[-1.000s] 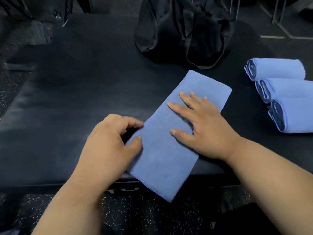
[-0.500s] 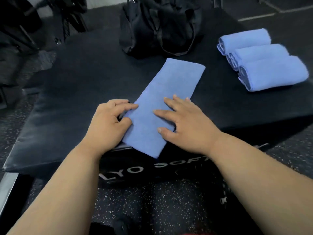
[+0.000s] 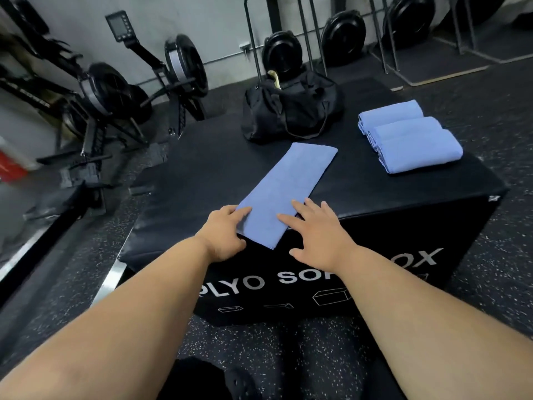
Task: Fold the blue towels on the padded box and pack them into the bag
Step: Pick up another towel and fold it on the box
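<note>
A long folded blue towel (image 3: 288,186) lies diagonally on the black padded box (image 3: 389,203), its near corner hanging over the front edge. My left hand (image 3: 223,235) grips the towel's near left edge between fingers and thumb. My right hand (image 3: 317,235) lies flat with fingers spread on the towel's near right edge. Three folded blue towels (image 3: 409,137) sit side by side at the box's right. The black bag (image 3: 291,111) stands at the far side of the box, its top partly open.
Rowing machines (image 3: 115,93) stand on the floor to the left. Weight plates on racks (image 3: 343,39) line the back wall. Speckled rubber floor (image 3: 490,255) surrounds the box. My dark-clothed knees (image 3: 202,379) show at the bottom.
Both hands have slid toward the towel's near end at the box's front edge. The view has pulled back and lifted, now showing the room behind.
</note>
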The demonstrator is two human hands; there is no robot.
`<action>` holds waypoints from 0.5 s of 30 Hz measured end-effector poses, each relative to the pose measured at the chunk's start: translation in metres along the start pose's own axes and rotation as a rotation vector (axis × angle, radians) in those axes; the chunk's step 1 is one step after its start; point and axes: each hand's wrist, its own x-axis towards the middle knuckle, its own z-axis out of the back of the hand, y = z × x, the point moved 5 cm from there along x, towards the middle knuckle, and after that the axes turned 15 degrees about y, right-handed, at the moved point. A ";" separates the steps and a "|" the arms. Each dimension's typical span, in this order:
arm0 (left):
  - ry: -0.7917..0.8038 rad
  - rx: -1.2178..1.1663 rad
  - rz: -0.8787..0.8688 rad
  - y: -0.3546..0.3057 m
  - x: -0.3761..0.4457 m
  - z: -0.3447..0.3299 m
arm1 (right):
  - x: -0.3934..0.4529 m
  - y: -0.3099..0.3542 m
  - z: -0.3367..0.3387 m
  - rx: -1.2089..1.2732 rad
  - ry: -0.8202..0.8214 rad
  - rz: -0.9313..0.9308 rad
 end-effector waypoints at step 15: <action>-0.390 -0.311 -0.264 0.019 0.011 -0.008 | 0.035 0.009 -0.012 0.012 -0.147 0.027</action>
